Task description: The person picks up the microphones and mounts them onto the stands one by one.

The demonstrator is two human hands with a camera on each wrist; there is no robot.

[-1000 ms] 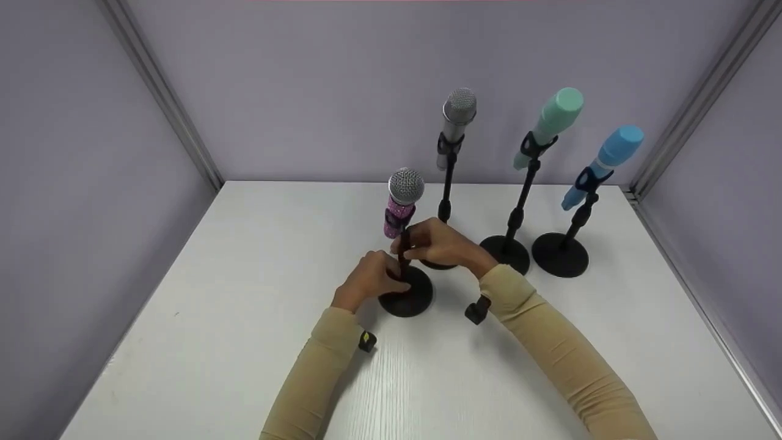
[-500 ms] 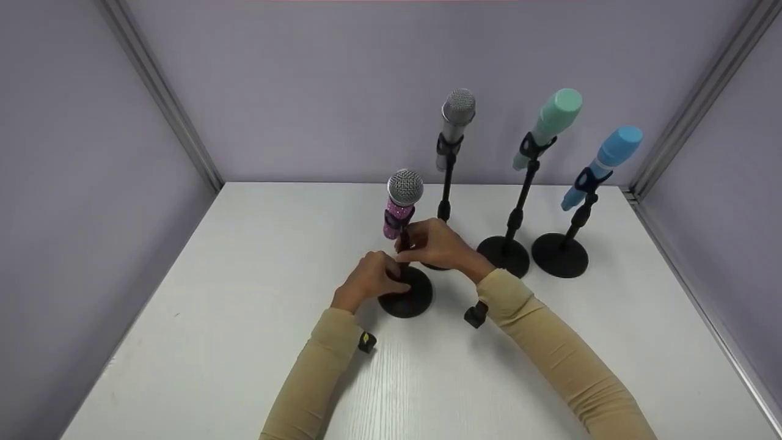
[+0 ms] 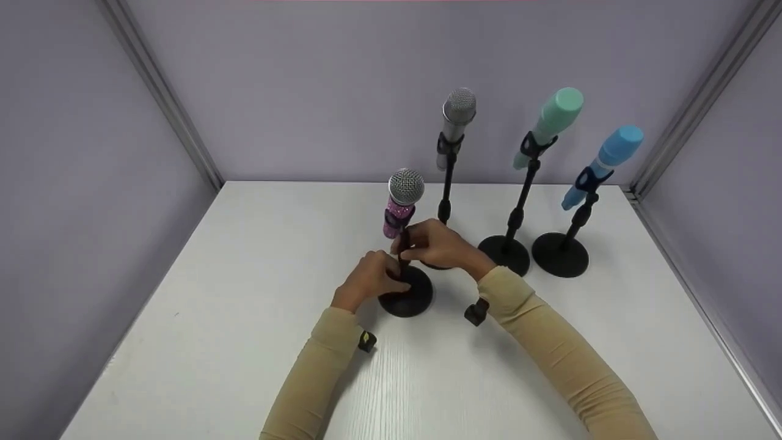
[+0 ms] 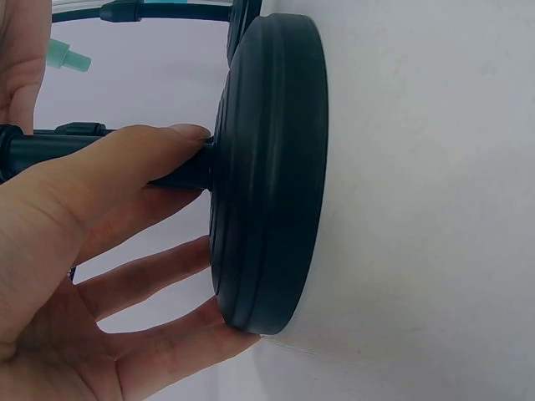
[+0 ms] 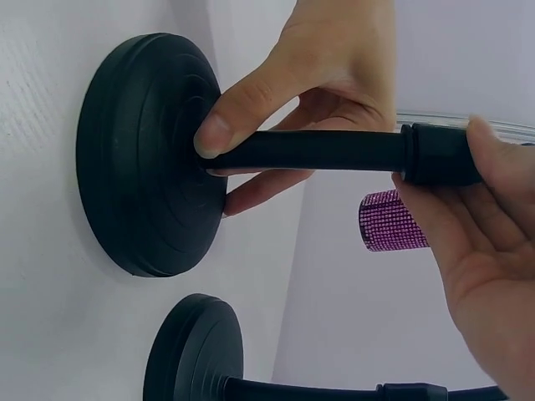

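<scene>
A microphone stand with a round black base stands on the white table, a glittery pink microphone with a silver mesh head in its clip. My left hand pinches the bottom of the stand's pole, thumb right at the base, as the left wrist view shows; its other fingers reach along the base's edge. Higher up, my right hand grips the black collar on the pole between thumb and fingers. The pink microphone's lower end shows behind the pole in the right wrist view.
Close behind my right hand stands a silver microphone on its own stand. To the right are a mint green microphone and a blue one, also on black stands. Grey-lilac walls border the table's back and sides.
Both hands keep their hold on the stand in nearly the same place. The right hand's fingers shift slightly around the pole.
</scene>
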